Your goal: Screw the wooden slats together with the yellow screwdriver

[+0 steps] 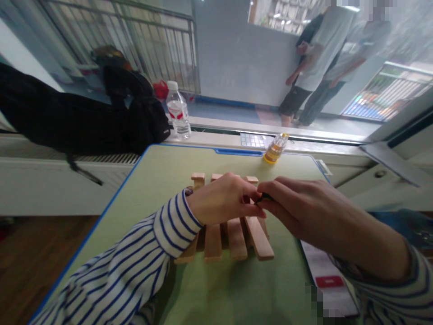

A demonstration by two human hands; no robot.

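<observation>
A wooden piece built of several pale slats [213, 243] stands on the table under my hands. My left hand [225, 198] reaches over it from the left, closed, with thumb and fingers pinched above the right-hand slats. What lies in that pinch is hidden. From the right, my right hand [297, 203] meets the left fingertips, its thumb and fingers pressed together on a small dark object with a yellowish edge [264, 197]. Its kind cannot be made out. Short wooden end blocks [198, 176] show beyond my left hand.
The green table [162, 171] has a blue rim. A yellow-capped bottle [275, 149] stands at its far edge; a water bottle [179, 113] and black bag [135, 117] are on the sill. A phone [328, 280] lies under my right forearm. Two people [318, 58] stand beyond the glass.
</observation>
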